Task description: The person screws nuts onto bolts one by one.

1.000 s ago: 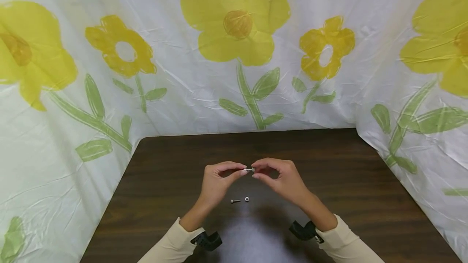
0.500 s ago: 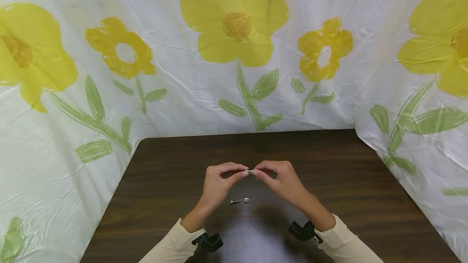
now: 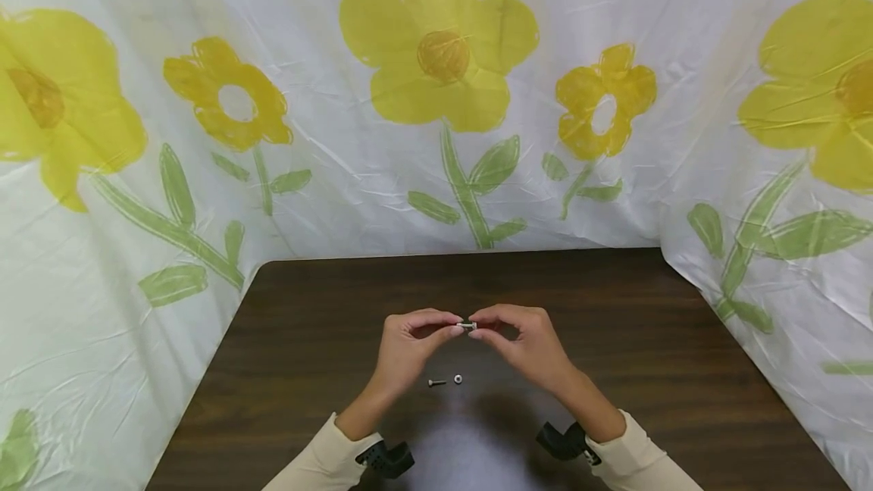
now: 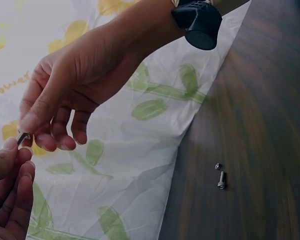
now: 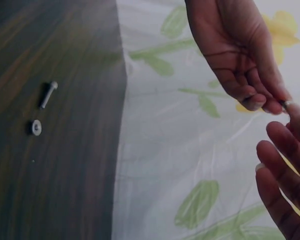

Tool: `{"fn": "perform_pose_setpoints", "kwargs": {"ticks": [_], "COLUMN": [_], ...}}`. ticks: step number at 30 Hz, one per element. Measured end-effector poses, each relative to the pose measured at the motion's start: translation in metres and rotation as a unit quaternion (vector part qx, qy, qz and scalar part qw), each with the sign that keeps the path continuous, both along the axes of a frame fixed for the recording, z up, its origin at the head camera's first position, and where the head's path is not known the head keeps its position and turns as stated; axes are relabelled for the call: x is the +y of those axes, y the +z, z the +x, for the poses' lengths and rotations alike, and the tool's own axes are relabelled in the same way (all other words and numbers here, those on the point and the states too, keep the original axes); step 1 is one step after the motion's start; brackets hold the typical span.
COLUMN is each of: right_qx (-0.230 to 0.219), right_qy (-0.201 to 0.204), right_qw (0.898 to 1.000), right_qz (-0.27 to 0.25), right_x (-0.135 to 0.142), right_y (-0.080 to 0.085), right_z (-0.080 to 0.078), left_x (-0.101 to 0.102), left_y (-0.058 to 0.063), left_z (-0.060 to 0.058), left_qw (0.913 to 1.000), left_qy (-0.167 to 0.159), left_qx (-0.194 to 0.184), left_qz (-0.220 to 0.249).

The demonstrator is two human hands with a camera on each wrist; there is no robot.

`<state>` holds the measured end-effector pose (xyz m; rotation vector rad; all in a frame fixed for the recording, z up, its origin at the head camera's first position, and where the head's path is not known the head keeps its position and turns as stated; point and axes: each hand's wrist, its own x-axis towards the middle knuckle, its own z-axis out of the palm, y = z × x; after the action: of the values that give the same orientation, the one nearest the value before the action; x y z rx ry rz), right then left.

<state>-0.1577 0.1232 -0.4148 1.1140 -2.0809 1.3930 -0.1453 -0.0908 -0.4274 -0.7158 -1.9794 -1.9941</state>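
Note:
My left hand point(image 3: 404, 343) pinches one end of a small metal bolt point(image 3: 467, 325) between thumb and index finger, holding it level above the table. At its other, wider end are the thumb and index finger of my right hand point(image 3: 521, 336), curved round it from above and below. In the left wrist view threads show on the bolt point(image 4: 21, 139) between the two sets of fingertips. Below the hands a second bolt point(image 3: 436, 383) lies on its side on the table, with a round nut point(image 3: 458, 379) beside it; the two are apart.
The dark wood-grain table point(image 3: 327, 286) spreads under both arms. A white curtain point(image 3: 327, 203) printed with yellow flowers hangs along its back and sides. Black cameras point(image 3: 386, 461) sit on both wrists, below the cream sleeves.
My right fingertips close in on the bolt's end half a second ago, then part slightly around it now. My left hand keeps its pinch. The loose bolt and nut stay put on the table.

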Motion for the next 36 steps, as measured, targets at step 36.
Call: {"fn": "perform_pose_setpoints", "kwargs": {"ticks": [36], "right_qx": [-0.022], "right_qy": [-0.016], "right_qw": [1.000], "right_qz": [-0.016], "right_x": [-0.0023], "right_y": [-0.0087], "right_z": [0.0032], "left_x": [-0.0025], "left_y": [-0.0032], "left_z": [-0.0018], "left_qw": [0.9999], "left_qy": [0.002], "left_qx": [0.002], "left_qz": [-0.012]}}
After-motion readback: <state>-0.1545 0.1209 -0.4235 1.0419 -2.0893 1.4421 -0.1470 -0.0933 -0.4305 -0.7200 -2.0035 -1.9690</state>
